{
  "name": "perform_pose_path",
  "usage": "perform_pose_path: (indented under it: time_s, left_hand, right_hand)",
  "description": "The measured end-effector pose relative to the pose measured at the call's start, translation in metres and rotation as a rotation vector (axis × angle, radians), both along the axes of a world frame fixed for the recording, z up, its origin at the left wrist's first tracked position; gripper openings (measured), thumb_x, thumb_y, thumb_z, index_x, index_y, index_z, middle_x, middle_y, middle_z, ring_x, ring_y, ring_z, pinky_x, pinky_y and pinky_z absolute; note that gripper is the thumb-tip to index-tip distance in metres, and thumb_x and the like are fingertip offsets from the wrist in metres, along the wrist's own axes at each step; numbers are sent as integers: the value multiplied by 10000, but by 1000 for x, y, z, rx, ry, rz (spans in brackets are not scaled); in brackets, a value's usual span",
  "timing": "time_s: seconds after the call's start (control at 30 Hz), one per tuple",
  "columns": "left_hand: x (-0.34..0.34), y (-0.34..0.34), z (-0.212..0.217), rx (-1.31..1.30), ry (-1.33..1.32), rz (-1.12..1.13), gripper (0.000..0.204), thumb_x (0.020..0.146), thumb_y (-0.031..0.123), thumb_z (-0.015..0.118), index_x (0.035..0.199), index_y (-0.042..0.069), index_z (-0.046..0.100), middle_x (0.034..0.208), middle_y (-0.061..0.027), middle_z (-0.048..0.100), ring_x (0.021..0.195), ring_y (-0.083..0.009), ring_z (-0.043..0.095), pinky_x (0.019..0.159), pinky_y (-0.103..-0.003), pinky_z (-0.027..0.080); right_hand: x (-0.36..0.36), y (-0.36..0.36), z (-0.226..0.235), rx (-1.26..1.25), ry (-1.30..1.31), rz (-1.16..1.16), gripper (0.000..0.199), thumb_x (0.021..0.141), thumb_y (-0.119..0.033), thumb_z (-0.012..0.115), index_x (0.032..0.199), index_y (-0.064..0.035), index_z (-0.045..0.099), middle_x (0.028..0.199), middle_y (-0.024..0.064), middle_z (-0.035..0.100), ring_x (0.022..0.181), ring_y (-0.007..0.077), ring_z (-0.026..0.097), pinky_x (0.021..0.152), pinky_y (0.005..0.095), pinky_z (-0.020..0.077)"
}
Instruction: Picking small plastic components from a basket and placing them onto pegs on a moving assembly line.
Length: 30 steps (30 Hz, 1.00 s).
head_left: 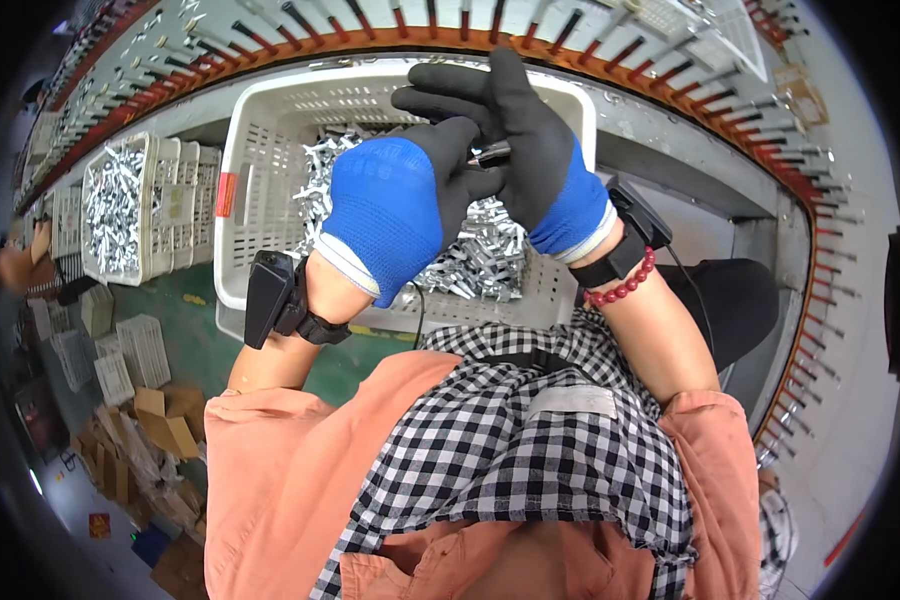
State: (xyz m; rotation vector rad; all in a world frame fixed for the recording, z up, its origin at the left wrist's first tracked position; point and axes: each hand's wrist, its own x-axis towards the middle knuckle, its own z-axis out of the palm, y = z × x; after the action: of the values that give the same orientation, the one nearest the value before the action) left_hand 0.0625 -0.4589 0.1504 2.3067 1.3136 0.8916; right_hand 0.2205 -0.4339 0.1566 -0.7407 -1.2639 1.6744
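Both my hands wear blue gloves with black coated fingers and meet above a white plastic crate (232,240). My left hand (400,195) is closed, its fingertips pinching a small shiny metal part (492,153). The rest of that part is hidden by the gloves. My right hand (538,140) stands beside it with fingers stretched out toward the upper left. Its palm side is close to the metal part; whether it touches cannot be made out. Beneath the hands, many silvery metal pieces (485,255) lie loose in the crate.
A curved orange-brown rail (570,62) bearing many upright rods runs along the far side and down the right. Another crate (150,215) of metal pieces stands at left. Cardboard boxes (170,418) lie on the floor lower left. Another person's arm (38,245) shows at far left.
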Motion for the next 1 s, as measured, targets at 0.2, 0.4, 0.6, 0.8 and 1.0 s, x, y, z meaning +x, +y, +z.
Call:
perform_pose_path:
  time_s: [0.2,0.4,0.6,0.8,1.0]
  left_hand:
    - [10,-1,3,80,20,-120,419,835,213,803,1231,107,715,896,-153,742,791,-306,728,684,-377,559]
    - [16,-16,0,-84,-103,-180,318,869,160,773,1160,51,704,917,-199,714,812,-357,712,683,-402,546]
    - [14,-26,-64,-71,-157,-159,152,798,56,730,948,38,710,816,-220,668,731,-426,650,617,-454,514]
    - [-16,-47,-82,-54,-170,42,156,816,121,751,938,24,736,852,-219,695,763,-420,668,654,-470,528]
    - [-91,-7,-134,-303,43,79,305,903,284,711,1106,57,724,968,-221,723,880,-423,688,760,-495,542]
  right_hand:
    - [18,-11,-8,117,-82,-42,809,1084,-643,223,1428,1,572,1376,153,648,1297,242,607,1133,377,462]
    - [14,-33,-17,85,-99,-159,679,1129,-513,248,1394,6,597,1328,148,674,1252,250,629,1104,370,470]
    - [6,-41,-63,298,-464,-344,464,1085,-257,405,1463,-12,516,1448,236,570,1364,359,538,1170,395,377]
    - [-30,-32,-74,168,-285,-80,648,1067,-406,535,1564,-12,398,1544,207,493,1429,287,473,1182,366,357]
    - [-48,43,-84,317,-461,-141,616,1044,-394,596,1509,-11,470,1485,206,551,1382,288,520,1147,365,398]
